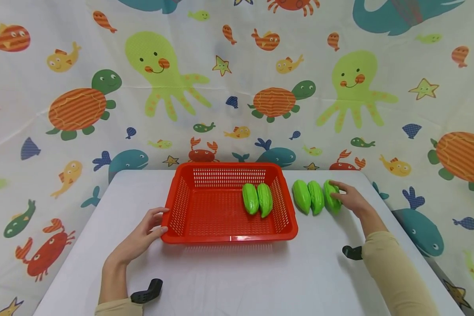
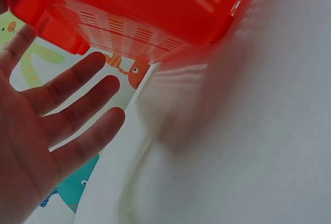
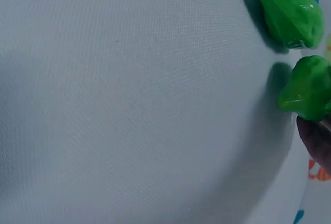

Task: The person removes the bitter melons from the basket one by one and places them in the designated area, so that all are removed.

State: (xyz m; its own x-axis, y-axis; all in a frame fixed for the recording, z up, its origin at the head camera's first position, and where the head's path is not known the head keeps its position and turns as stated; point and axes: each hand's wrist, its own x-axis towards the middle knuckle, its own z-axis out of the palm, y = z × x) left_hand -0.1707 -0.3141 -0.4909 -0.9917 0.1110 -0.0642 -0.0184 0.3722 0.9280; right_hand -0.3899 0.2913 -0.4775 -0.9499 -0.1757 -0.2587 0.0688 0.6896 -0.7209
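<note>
White tabletop (image 1: 237,281): right hand (image 1: 353,199) extended, pinching green fruit (image 1: 328,199); left hand (image 1: 140,237), fingers spread, touching red basket (image 1: 205,240).

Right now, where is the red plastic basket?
In the head view, the red plastic basket stands centrally on the white table, between the left hand at its left side and three ridged green fruits on its right.

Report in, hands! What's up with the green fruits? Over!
Left hand touching red basket, left side. Right hand holding a green fruit. Two fruits in basket; two more fruits between basket and held one.
</note>
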